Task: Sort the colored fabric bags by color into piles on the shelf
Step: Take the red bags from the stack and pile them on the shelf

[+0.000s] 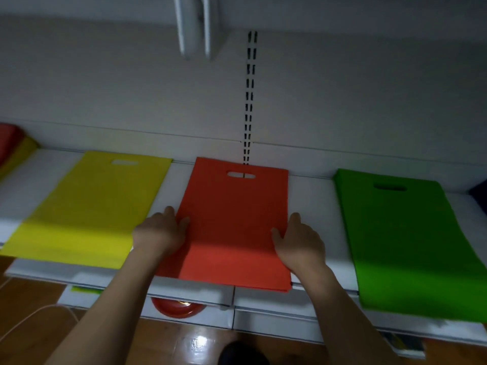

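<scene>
Nearest me, my left hand (160,233) and right hand (299,242) lie on the two long edges of the red bag (234,222). My fingers are straight and close together, flat along the outer sides of the bag, while each thumb rests on top of the fabric; whether anything is pinched under them I cannot tell. The red bag lies flat between my fingers on the white shelf (311,201), its near end hanging over the front edge. Left of my left fingers lies the yellow bag (89,204), just beside the red one. Right of my right fingers, a little apart, lies the green bag (411,241). Beyond my fingertips, each bag's handle slot points toward the back wall (131,88).
</scene>
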A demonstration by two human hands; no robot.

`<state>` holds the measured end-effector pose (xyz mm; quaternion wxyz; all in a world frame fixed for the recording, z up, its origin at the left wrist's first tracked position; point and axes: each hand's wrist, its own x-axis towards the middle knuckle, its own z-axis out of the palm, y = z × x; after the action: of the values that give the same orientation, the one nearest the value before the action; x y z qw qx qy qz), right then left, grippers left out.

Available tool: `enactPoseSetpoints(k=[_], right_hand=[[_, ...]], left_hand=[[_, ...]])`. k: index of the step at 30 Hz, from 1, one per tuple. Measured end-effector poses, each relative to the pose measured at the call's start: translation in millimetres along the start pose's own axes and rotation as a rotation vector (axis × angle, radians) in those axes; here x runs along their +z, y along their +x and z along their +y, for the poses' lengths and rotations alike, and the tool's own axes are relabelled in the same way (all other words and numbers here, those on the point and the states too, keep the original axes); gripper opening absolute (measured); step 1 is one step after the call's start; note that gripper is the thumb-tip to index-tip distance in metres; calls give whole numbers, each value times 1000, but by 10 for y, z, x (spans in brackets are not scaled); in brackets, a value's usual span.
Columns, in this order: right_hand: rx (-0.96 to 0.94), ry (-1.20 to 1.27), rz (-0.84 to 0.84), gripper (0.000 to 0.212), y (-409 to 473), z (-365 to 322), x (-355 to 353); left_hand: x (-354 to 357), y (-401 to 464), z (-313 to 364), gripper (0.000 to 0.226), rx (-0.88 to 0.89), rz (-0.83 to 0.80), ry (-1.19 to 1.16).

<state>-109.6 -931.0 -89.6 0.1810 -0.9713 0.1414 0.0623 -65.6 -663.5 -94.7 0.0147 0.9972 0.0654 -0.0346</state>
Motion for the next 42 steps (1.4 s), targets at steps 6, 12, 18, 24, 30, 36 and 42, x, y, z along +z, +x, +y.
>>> enactPoseSetpoints(k=[6,12,18,24,30,36,42], right_hand=[[2,59,-47,47,39,0,-74],[-33,77,30,42,-36,-35,-257],[-421,215,234,29,-253,-658,-306],[-689,189,91,33,-632,-1515,41],[-855,245,8,30,-1031,-2585,511],[-961,295,-80,28,-1565,-3753,1025],[-899,353,-139,25,-1864,-4480,1400]], left_hand=[[-45,-45,58,48,-81,8,-63],[-174,-289,5,44,-115,167,-232],[-351,-741,-247,34,-168,231,-252],[-495,-1146,-908,33,-259,284,-304],[-651,-1452,-1962,29,-411,318,-286],[-743,-1724,-3096,28,-522,363,-308],[-738,-1694,-4003,31,-534,307,-291]])
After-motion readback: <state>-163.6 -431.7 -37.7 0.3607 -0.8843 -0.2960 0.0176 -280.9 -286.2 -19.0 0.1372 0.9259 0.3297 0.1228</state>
